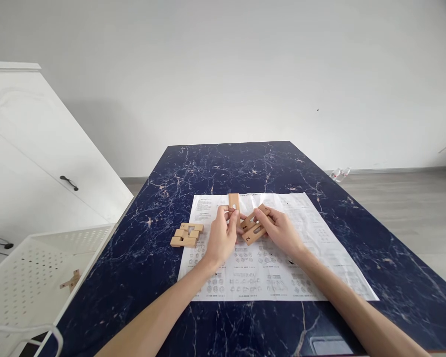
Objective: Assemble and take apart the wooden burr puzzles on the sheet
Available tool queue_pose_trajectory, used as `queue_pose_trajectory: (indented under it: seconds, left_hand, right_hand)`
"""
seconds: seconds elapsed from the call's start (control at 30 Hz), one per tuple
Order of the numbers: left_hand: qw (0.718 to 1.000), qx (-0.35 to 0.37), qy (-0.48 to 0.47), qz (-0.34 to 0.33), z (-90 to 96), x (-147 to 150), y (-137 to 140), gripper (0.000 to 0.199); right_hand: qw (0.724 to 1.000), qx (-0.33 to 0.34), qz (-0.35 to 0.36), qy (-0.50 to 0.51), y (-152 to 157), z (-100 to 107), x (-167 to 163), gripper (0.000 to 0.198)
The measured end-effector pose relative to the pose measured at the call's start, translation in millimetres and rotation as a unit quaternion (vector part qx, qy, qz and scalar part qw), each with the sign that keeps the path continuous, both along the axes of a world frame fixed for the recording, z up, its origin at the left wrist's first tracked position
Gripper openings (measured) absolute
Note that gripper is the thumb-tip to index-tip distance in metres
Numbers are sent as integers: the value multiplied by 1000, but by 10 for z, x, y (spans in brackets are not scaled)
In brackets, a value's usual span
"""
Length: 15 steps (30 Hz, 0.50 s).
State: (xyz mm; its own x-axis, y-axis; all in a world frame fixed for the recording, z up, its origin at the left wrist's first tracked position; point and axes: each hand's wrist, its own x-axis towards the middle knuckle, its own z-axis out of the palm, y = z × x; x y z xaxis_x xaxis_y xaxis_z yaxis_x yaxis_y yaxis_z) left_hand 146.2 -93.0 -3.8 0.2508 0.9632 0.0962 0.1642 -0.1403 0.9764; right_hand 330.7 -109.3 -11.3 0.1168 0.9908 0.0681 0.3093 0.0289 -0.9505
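My left hand pinches an upright slotted wooden puzzle piece between thumb and fingers. My right hand is closed on two more slotted wooden pieces, lying at a slant and overlapping. The nearer numbered piece bears a dark figure at its lower end. Both hands are close together above a printed instruction sheet, and the pieces nearly meet between them. Left of my left hand, an interlocked group of wooden pieces rests partly on the sheet's edge and partly on the table.
The dark blue marble-patterned table reaches toward a white wall. To the left stand a white cabinet and a white perforated tray with a small wooden cross-shaped piece. Clear plastic items show beyond the table's right edge.
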Motion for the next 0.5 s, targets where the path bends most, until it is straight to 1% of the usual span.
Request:
queue_pose_trajectory:
  seconds: [0.13, 0.23, 0.3, 0.37, 0.43, 0.5]
  left_hand:
    - [1000, 14, 17, -10, -16, -18, 18, 28]
    - [997, 52, 60, -11, -17, -42, 35, 20]
    - [988, 98, 117, -2, -20, -64, 51, 16]
    - [973, 141, 181, 11, -26, -85, 66, 15]
    - [960, 166, 224, 18, -38, -97, 77, 16]
    - [952, 179, 247, 18, -55, -100, 80, 18]
  right_hand:
    - [999, 3, 0, -44, 3, -16, -9, 55]
    - [999, 5, 4, -41, 6, -5, -5, 55]
    - [1000, 2, 4, -16, 7, 8, 6, 56]
    - [1000, -10, -1, 23, 7, 22, 22, 58]
    - [998, -22, -8, 64, 5, 35, 36, 60]
    - [995, -30, -16, 96, 1, 51, 44, 60]
